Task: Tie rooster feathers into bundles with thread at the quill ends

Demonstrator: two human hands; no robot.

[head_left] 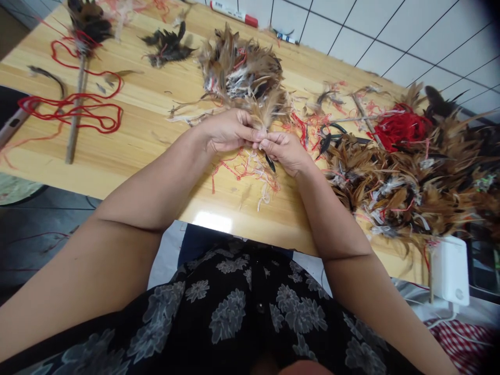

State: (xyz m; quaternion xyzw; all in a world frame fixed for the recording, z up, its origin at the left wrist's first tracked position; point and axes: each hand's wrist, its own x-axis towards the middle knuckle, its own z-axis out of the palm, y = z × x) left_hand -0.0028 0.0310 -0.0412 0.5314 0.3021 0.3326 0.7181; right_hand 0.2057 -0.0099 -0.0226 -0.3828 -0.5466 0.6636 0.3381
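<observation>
My left hand (236, 129) and my right hand (284, 151) meet over the middle of the table, their fingertips pinched together. Between them is a small bunch of brown feathers (265, 111), its tips pointing away from me. A dark feather end pokes out below my right fingers. Just beyond my hands lies a big heap of brown and grey feathers (246, 67). Red and white thread scraps (250, 169) are strewn on the wood under my wrists. What exactly binds the bunch is hidden by my fingers.
At left, a stick with dark feathers (80, 104) lies beside a looped red cord (105, 117). Dark feathers (167, 46) and a red-capped marker (234, 13) are farther back. On the right are a large feather pile (394, 177), red string (404, 127) and a white power block (451, 271).
</observation>
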